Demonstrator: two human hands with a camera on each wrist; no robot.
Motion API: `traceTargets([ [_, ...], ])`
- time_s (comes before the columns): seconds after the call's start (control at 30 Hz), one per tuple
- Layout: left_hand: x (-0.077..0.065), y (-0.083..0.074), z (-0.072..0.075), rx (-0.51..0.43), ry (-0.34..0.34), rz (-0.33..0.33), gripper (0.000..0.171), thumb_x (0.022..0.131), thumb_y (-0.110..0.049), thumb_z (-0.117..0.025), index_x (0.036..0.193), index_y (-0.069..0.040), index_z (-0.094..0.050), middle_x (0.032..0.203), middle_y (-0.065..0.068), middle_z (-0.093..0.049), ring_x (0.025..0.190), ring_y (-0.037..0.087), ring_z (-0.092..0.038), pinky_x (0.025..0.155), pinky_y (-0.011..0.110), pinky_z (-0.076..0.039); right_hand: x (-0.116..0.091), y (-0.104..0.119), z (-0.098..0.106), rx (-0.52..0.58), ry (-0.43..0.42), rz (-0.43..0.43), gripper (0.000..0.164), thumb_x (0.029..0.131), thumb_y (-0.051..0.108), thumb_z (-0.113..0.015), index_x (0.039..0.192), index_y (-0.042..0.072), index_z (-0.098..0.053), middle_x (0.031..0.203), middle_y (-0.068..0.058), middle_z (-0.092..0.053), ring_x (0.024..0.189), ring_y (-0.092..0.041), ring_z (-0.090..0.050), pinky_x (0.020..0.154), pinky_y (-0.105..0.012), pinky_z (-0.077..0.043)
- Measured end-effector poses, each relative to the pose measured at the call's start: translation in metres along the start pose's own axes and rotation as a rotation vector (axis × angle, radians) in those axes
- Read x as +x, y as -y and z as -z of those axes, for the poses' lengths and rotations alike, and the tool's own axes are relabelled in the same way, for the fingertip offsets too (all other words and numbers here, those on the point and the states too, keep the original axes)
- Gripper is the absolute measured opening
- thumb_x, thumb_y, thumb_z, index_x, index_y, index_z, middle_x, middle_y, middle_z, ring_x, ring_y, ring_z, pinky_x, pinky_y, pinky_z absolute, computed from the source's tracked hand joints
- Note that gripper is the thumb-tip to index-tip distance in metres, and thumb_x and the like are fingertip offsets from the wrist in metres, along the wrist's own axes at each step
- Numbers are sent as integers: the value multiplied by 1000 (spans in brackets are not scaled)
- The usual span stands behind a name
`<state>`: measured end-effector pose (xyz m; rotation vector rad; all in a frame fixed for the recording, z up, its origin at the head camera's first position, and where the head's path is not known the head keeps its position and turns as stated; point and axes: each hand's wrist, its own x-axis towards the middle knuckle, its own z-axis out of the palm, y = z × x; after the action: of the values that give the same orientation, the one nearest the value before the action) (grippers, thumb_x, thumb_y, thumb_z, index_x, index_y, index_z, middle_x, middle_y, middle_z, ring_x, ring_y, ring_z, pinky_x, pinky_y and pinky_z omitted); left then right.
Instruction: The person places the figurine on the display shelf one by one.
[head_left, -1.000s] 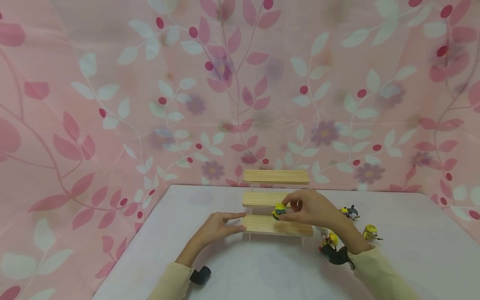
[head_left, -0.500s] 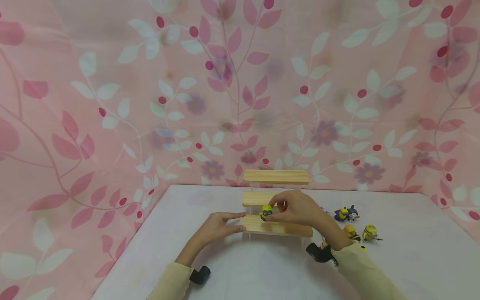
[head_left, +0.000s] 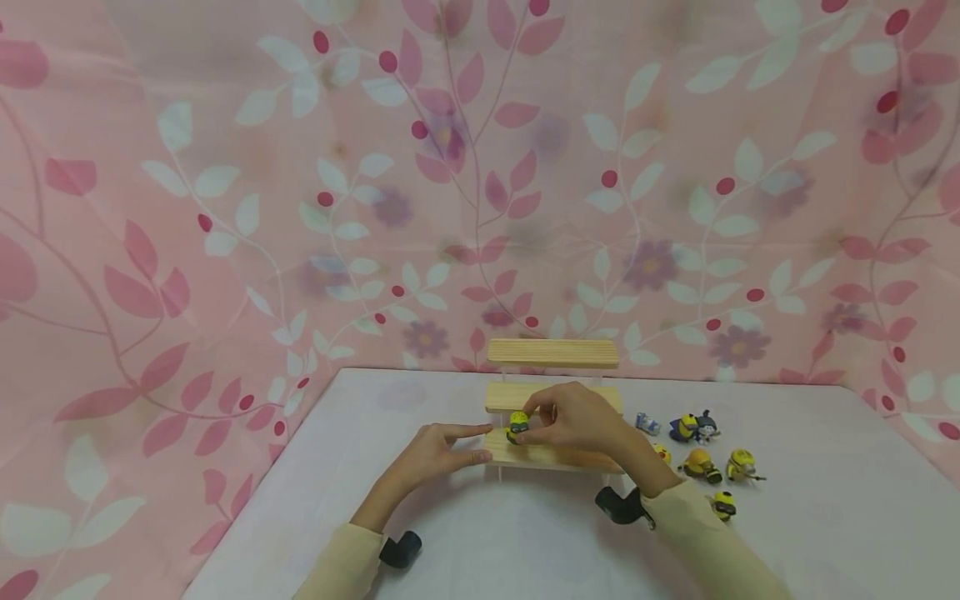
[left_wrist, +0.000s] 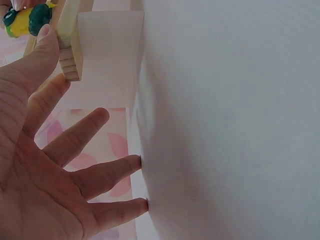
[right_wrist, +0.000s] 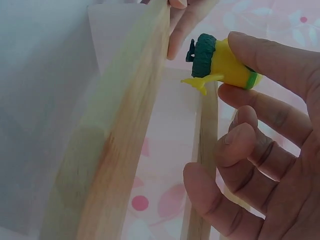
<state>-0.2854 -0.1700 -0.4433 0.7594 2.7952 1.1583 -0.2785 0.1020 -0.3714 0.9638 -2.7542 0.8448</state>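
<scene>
Between thumb and index finger, my right hand pinches a small yellow-and-green minion figure over the left part of the lowest board of a three-tier wooden shelf. The right wrist view shows the figure lying sideways in the picture, its dark green base towards the board. My left hand touches the left end of that lowest board with thumb and index finger. In the left wrist view, this hand's other fingers are straight and spread, two tips at the white tabletop.
Several minion figures lie to the right of the shelf, among them one with an orange top and one with a dark stick. A small blue-and-white figure is behind them. Pink floral cloth hangs behind the white table.
My right hand has carried the minion figure leftwards along the lowest board. More of the figures at right have come into sight. My left hand has stayed at the board's end.
</scene>
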Motion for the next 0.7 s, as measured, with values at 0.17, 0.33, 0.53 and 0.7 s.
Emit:
traceTargets([
  [0.17, 0, 0, 1, -9, 2, 3, 51, 82, -57, -73, 127, -33, -69, 131, 1, -63, 103, 22, -59, 67, 30, -43, 3, 4, -4, -3, 12, -4, 34, 78, 46, -81, 100, 21, -75, 64, 13, -52, 56, -6, -46, 49, -23, -35],
  [0.33, -1, -1, 1, -20, -2, 0, 51, 82, -55, -74, 126, -31, -69, 131, 2, -62, 98, 25, -58, 68, 32, -42, 5, 6, -9, -39, 15, -6, 33, 79, 48, -80, 100, 23, -75, 64, 14, -51, 58, -5, -45, 51, -23, -34],
  [0.53, 0, 0, 1, -43, 6, -4, 50, 82, -55, -74, 126, -32, -69, 131, 1, -62, 102, 23, -58, 74, 34, -45, 5, 8, -15, -70, 3, -40, 27, 78, 49, -80, 95, 29, -74, 62, 14, -50, 59, -6, -45, 51, -24, -33],
  [0.7, 0, -1, 1, -38, 12, -8, 50, 83, -54, -74, 128, -32, -68, 133, 1, -61, 99, 26, -58, 62, 29, -40, 5, 11, -18, -89, 1, -67, 27, 79, 51, -79, 96, 31, -75, 63, 15, -51, 59, -6, -45, 50, -25, -34],
])
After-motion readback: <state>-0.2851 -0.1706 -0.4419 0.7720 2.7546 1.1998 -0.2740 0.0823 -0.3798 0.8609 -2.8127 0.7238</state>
